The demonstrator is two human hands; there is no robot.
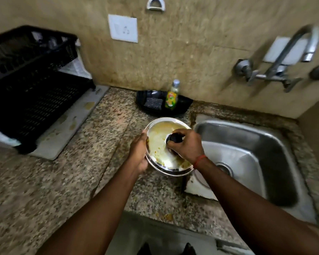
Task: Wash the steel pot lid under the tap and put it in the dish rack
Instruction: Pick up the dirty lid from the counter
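- Step in hand: pick-up and transfer. The round steel pot lid (160, 144), smeared with yellowish residue, is held above the speckled granite counter (63, 181), just left of the stainless steel sink (265, 153). Washing has not begun.
- Right hand (186, 146): fingers clamped around the black round knob (174, 138) at the lid's centre.
- Left hand (139, 151): gripping the lid's left rim; the fingertips are hidden beneath the edge.
- Next move, as judged: carry the lid right, over the sink and under the wall-mounted chrome tap (302, 43), where no water is seen running. One hand must release to operate a tap handle.
- After rinsing, the lid must travel well to the left, to the black plastic dish rack (31, 92).
- Cleaning supplies near the wall: a clear bottle with a green-yellow label (171, 96) and a dark scrub pad (153, 102), both in a black tray (184, 105).
- Writing: the bottle label shows a logo, not legible. Print on the mat under the rack is too blurred to read.
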